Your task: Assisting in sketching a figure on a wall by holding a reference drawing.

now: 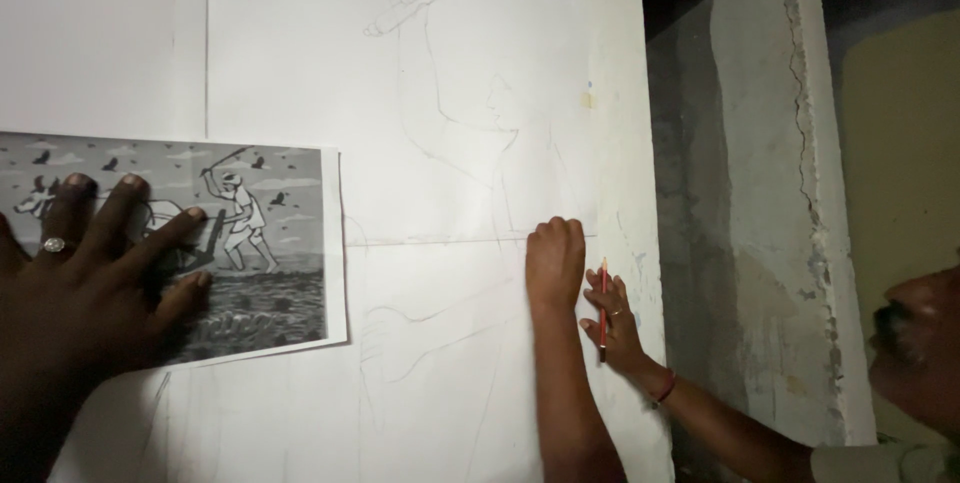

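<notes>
Spread fingers of the left hand (95,263) press the printed reference picture (265,233) flat on the white sheet (300,43); the right hand (555,261) is curled shut against the faint sketch (450,133) (holding anything? can't tell). Beside it, another person's hand (612,325) grips a red pencil (603,308). Firm, even pressure would keep the picture from slipping.

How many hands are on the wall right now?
3. The left hand lies flat on the printed picture; the right hand is fisted on the sketch paper; another person's hand holds a red pencil beside it.
</notes>
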